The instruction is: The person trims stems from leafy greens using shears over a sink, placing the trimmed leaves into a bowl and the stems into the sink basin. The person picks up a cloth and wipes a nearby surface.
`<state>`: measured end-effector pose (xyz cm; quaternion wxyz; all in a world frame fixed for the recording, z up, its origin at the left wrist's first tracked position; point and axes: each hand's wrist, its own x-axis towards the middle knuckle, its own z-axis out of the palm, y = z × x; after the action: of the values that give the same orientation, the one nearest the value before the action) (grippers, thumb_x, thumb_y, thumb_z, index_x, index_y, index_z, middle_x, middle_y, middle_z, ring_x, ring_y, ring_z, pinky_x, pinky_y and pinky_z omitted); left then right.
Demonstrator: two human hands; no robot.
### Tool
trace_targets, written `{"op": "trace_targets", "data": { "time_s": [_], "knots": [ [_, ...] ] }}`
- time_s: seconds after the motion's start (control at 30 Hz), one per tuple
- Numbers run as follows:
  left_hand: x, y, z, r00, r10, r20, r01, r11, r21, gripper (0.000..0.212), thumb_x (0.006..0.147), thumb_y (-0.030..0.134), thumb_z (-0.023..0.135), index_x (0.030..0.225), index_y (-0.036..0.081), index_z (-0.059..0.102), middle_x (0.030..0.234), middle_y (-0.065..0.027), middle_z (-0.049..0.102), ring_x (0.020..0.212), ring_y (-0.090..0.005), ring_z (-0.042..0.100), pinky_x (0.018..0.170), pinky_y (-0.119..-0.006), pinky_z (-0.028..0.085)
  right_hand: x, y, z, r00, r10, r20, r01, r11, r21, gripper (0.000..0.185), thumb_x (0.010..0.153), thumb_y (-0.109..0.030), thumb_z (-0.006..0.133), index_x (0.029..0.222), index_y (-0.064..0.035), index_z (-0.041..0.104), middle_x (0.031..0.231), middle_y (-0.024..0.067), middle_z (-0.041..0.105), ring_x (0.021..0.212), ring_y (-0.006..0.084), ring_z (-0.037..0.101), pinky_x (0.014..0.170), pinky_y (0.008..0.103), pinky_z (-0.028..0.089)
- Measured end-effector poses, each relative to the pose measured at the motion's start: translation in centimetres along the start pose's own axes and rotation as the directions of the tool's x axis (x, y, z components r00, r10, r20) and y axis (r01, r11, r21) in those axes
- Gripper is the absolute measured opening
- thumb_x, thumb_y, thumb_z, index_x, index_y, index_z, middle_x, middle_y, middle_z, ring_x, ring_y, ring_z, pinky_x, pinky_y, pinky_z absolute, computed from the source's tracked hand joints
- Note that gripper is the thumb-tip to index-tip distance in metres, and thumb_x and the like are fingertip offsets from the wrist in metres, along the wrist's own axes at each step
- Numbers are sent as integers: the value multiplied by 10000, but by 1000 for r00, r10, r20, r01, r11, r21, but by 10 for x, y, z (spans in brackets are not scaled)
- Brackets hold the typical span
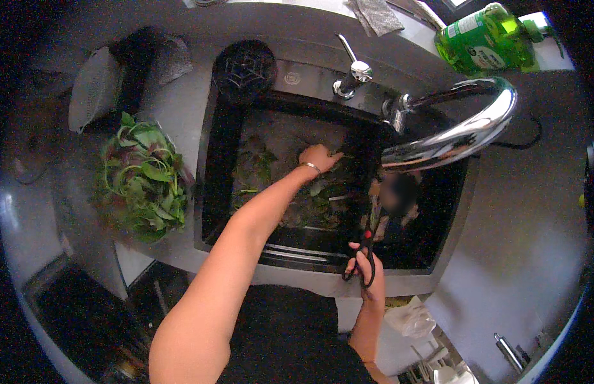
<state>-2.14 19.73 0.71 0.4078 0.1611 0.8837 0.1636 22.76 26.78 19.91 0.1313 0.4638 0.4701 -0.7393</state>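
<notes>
My right hand (366, 269) grips kitchen scissors (367, 234) with black handles and a red pivot over the sink's front edge. The blades point away from me into the dark sink (453, 230). My left hand (318, 157), with a metal bracelet at its wrist, reaches into the sink's left part. Its fingers are partly hidden, so whether they pinch anything is unclear. Loose leafy greens (258, 163) lie around it on the greyish bottom. On the counter to the left rests a heap of green and purplish leafy vegetables (150, 182), apart from both hands.
A chrome gooseneck faucet (460, 139) arches over the sink's right side, with a chrome lever (358, 72) behind. A green bottle (486, 43) lies at the back right. A grey cloth (376, 17) lies behind. Below the counter at right is a crumpled plastic bag (412, 319).
</notes>
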Motion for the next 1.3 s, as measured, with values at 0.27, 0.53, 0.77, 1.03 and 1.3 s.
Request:
{"op": "trace_targets", "data": {
  "time_s": [0.27,0.53,0.77,1.03,1.3],
  "knots": [
    [16,-1,16,917,367,158,-398,807,436,249,833,178,491,1036,110,620,889,-161,648,839,-342,622,709,-437,509,0,12,7,999,48,9,-48,999,17,443,868,-309,544,1162,22,533,688,35,567,631,114,523,593,251,378],
    [28,-33,50,887,461,36,-448,839,308,307,835,141,456,1096,182,613,972,-175,632,899,-328,618,770,-444,496,-4,4,16,999,35,30,-33,999,-39,378,894,-247,519,1147,33,544,675,26,557,664,128,529,654,269,405],
    [6,-29,-3,970,199,137,-204,979,24,275,735,180,614,1001,123,660,960,-161,647,899,-329,615,779,-419,487,-10,-2,19,1000,3,24,-2,1000,-27,372,894,-251,529,1142,27,549,673,19,559,660,120,532,652,261,407],
    [-52,-38,-70,967,252,-26,-253,963,-90,319,733,275,676,982,77,673,945,-146,657,846,-339,617,755,-391,492,-24,2,30,995,-80,64,79,997,20,403,880,-287,533,1135,25,541,665,34,556,615,113,519,580,241,372],
    [-164,-28,-135,959,246,-139,-278,742,-610,289,781,246,661,901,-15,633,715,-68,620,649,-111,553,610,-280,449,-49,-6,44,983,-176,46,176,984,-3,405,877,-278,542,1129,39,545,662,33,555,616,114,513,584,248,375]
  ]
}}
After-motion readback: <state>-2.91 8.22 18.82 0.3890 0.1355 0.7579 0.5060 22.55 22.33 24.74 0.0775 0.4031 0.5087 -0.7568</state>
